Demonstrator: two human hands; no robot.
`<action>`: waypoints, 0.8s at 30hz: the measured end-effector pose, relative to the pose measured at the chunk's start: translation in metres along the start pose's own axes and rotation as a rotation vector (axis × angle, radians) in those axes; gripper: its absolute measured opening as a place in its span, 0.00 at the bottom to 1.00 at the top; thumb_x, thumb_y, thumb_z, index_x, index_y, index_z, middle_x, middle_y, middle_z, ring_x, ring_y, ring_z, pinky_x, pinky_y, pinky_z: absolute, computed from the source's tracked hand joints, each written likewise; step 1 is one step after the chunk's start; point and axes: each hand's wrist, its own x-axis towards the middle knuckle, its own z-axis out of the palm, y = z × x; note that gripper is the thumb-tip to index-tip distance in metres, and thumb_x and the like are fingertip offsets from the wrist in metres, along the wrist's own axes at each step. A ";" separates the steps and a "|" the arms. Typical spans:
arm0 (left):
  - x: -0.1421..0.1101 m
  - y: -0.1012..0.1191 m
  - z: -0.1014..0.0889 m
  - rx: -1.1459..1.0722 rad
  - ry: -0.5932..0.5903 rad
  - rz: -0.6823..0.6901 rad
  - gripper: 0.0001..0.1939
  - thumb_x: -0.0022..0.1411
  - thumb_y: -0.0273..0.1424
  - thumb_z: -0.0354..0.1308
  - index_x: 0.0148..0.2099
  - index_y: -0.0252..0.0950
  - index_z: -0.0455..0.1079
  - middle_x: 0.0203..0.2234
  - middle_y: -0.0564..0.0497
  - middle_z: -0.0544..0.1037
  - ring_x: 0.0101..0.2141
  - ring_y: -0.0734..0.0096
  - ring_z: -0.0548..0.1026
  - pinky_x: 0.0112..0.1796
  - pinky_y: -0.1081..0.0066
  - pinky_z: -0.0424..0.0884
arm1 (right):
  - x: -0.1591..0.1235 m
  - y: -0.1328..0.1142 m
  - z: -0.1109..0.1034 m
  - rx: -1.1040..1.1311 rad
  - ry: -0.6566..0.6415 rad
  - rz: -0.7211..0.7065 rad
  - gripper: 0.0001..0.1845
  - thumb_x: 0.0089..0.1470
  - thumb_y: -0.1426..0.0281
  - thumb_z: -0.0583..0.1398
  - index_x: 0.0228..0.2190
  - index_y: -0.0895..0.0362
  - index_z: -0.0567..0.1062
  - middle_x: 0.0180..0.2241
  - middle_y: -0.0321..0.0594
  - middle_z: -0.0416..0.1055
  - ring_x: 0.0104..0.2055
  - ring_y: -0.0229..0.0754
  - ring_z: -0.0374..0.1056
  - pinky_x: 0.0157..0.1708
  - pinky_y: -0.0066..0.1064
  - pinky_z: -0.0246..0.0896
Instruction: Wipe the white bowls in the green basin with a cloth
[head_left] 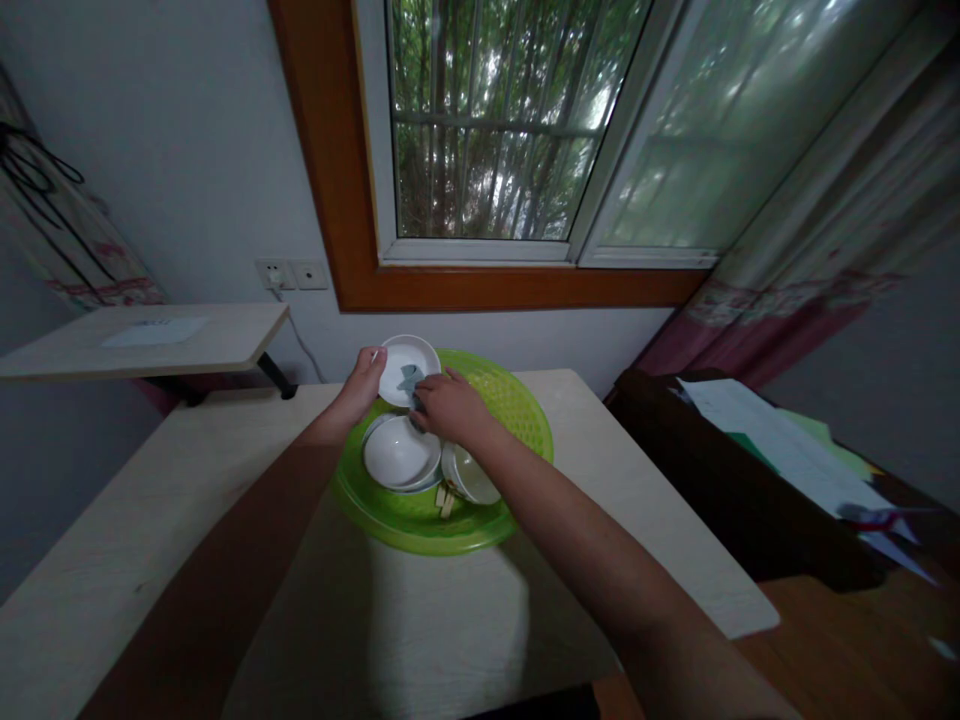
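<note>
Head view: I watch through the worn camera as two bare hands work above a round, bright green plastic basket (525, 410) on a pale wood-look table (450, 620).
Left hand: The left hand (365, 380) grips a shallow white bowl (405, 356) by its left side, thumb at the rim, fingers closed on it.
White bowl: It is raised over the far left part of the basket, tilted so that I see its inside.
Right hand: The right hand (450, 405) reaches in from the other side, fingers curled at the bowl's right edge. Grey-blue material (410, 378) shows in the bowl by the fingertips; I cannot tell whether it is cloth or decoration, or whether the fingers grip it.
Basket, left: A stack of white bowls (397, 452) sits just below the hands, its top bowl open upward.
Basket, right: A white bowl with a patterned outside (478, 478) leans beside the stack, partly behind the right forearm. Small pale yellow, flat-ended pieces (446, 502) lie between them, near the front.
Shelf: To the left, a raised pale board on black legs (142, 335) carries a sheet of paper (156, 331).
Wall: A double socket (291, 275) and a hanging cable (302, 340) show beside the orange-brown window frame (525, 290); green foliage fills the glass.
Far right: White and green papers (787, 450) lie on dark brown furniture (750, 530) below a grey and pink curtain (795, 260).
</note>
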 end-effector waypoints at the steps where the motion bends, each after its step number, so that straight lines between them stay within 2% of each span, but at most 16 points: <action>1: 0.000 0.000 0.000 -0.008 -0.003 -0.002 0.23 0.64 0.53 0.57 0.47 0.39 0.63 0.34 0.51 0.70 0.32 0.69 0.69 0.33 0.71 0.67 | -0.001 0.001 0.001 -0.019 0.031 0.012 0.16 0.62 0.65 0.62 0.46 0.62 0.79 0.49 0.53 0.78 0.56 0.53 0.69 0.67 0.49 0.48; 4: 0.001 -0.001 0.000 -0.028 0.002 0.000 0.23 0.64 0.53 0.57 0.47 0.40 0.63 0.34 0.52 0.70 0.32 0.70 0.69 0.32 0.71 0.67 | -0.001 0.001 0.005 -0.034 0.065 0.020 0.15 0.63 0.69 0.60 0.48 0.63 0.78 0.51 0.54 0.77 0.60 0.52 0.66 0.69 0.49 0.43; 7: 0.000 0.000 0.000 -0.036 0.012 -0.015 0.23 0.64 0.54 0.58 0.46 0.41 0.63 0.34 0.52 0.71 0.31 0.69 0.69 0.31 0.71 0.67 | 0.000 -0.001 0.006 -0.005 0.016 -0.027 0.15 0.63 0.69 0.60 0.48 0.63 0.79 0.50 0.54 0.77 0.56 0.51 0.69 0.65 0.45 0.51; 10: -0.003 0.005 0.002 -0.058 0.006 -0.030 0.25 0.63 0.55 0.58 0.47 0.40 0.62 0.33 0.52 0.71 0.30 0.69 0.69 0.30 0.70 0.67 | 0.002 -0.003 0.006 0.046 -0.031 -0.103 0.18 0.62 0.67 0.62 0.51 0.62 0.77 0.51 0.52 0.77 0.51 0.50 0.71 0.56 0.40 0.62; 14: -0.008 0.013 0.006 -0.113 -0.032 -0.076 0.26 0.62 0.56 0.58 0.47 0.42 0.61 0.32 0.52 0.70 0.29 0.69 0.70 0.29 0.70 0.66 | 0.005 -0.003 0.008 0.042 0.004 -0.151 0.19 0.65 0.69 0.59 0.56 0.59 0.74 0.54 0.50 0.74 0.52 0.49 0.69 0.51 0.37 0.63; 20: -0.012 0.019 0.009 -0.160 -0.116 -0.093 0.22 0.62 0.52 0.59 0.46 0.42 0.60 0.30 0.54 0.68 0.25 0.72 0.67 0.26 0.73 0.64 | 0.007 -0.005 0.006 -0.055 0.026 -0.118 0.15 0.69 0.71 0.54 0.50 0.57 0.78 0.49 0.47 0.75 0.50 0.49 0.68 0.46 0.36 0.64; 24: -0.010 0.021 0.005 -0.176 -0.059 -0.099 0.22 0.59 0.45 0.64 0.48 0.43 0.58 0.29 0.56 0.69 0.24 0.73 0.68 0.25 0.74 0.63 | 0.005 0.000 -0.003 -0.118 -0.017 -0.143 0.13 0.68 0.72 0.55 0.45 0.59 0.80 0.47 0.50 0.75 0.50 0.51 0.66 0.48 0.39 0.64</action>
